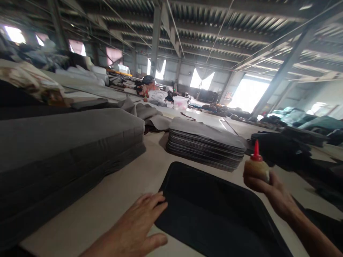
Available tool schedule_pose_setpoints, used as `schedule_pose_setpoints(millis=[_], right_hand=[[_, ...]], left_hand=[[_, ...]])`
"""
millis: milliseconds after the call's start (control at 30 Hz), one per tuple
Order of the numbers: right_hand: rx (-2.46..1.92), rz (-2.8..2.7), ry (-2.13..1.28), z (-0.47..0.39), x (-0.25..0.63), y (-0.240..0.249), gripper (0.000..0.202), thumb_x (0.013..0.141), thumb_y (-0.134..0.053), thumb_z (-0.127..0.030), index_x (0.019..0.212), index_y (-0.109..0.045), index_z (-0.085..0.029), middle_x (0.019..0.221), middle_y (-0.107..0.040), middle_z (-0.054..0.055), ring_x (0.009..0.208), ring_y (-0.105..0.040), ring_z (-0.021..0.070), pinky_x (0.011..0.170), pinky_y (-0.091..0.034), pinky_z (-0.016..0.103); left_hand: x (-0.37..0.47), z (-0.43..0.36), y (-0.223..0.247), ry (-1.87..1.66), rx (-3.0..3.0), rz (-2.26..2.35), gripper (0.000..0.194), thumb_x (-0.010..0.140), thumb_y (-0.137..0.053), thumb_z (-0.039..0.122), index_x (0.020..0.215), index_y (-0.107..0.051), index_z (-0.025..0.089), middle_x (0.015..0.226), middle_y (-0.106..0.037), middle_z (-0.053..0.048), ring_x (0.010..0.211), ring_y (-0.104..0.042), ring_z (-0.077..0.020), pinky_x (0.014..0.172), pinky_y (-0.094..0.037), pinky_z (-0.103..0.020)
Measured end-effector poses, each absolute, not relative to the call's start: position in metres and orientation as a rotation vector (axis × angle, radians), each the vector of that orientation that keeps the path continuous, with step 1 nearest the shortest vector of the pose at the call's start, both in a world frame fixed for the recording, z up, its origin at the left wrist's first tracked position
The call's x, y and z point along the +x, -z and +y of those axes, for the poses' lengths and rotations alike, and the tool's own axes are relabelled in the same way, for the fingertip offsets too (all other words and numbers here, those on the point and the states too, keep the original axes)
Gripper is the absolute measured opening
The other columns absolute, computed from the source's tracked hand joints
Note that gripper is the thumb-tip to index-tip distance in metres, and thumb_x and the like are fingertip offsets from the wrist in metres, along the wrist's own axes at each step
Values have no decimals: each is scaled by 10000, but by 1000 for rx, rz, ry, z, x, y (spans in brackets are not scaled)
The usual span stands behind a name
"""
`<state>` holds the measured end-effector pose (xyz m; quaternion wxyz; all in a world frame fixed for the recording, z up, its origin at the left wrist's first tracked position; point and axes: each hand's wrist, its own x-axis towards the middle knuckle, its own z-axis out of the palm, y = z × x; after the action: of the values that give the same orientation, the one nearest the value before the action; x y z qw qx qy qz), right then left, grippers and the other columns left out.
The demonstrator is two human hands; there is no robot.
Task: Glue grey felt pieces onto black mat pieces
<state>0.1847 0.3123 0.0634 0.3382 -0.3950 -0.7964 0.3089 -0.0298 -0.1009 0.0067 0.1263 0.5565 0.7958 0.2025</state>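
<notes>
Bottle upright, red nozzle up

The bottle [256,169] is right of centre in the frame, its long axis near vertical, clasped in the right hand [273,190]. The left hand [140,219], lower centre, lies open, thumb apart, its fingertips at the left edge of the black panel [214,210], whose long axis slants from centre to lower right on the table [125,191].

Two grey stacks [205,144] [77,150] (both layered), one black panel [217,210] and one held bottle [256,168] show.
</notes>
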Motion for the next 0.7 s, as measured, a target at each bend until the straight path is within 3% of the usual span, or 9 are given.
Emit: schedule_pose_setpoints(millis=[133, 300, 400, 567, 700], right_hand=[[-876, -2422, -943, 251, 182, -73, 717, 658, -757, -576, 1266, -584, -235, 1110, -699, 66, 980, -675, 314, 796, -570, 357], [-734, -2681, -873, 191, 177, -77, 605, 723, -704, -528, 1216, -529, -223, 1095, -682, 69, 986, -670, 291, 740, -575, 306], [-649, -2749, -870, 171, 174, -82, 577, 788, -687, -512, 1235, -470, -220, 1093, -666, 68, 972, -664, 273, 707, -563, 289], [-544, -2761, -946, 156, 165, -82, 450, 859, -659, -556, 1159, -530, -246, 996, -659, 15, 844, -657, 210, 663, -536, 265], [-366, -2710, -848, 146, 162, -76, 326, 912, -646, -507, 1119, -566, -267, 996, -640, -7, 808, -642, 169, 672, -517, 254]], left_hand=[[-28, -101, -12, -634, 1659, 2296, 616, 910, -641, 509, 1457, -500, 262, 1539, -444, -83, 1469, -335, -322, 1231, -288, -543], [-32, -101, -4, -695, 1671, 2279, 632, 928, -624, 518, 1456, -480, 203, 1542, -431, -114, 1462, -347, -308, 1239, -284, -531], [-33, -101, 3, -772, 1653, 2253, 780, 918, -638, 542, 1527, -339, 158, 1543, -417, -155, 1442, -371, -307, 1238, -273, -542], [-32, -99, 6, -927, 1570, 2251, 939, 908, -696, 415, 1583, -71, 226, 1481, -489, -109, 1398, -414, -263, 1209, -330, -501], [-33, -96, 9, -971, 1611, 2265, 956, 912, -706, 266, 1573, -16, 280, 1440, -521, -91, 1356, -454, -245, 1178, -370, -476]])
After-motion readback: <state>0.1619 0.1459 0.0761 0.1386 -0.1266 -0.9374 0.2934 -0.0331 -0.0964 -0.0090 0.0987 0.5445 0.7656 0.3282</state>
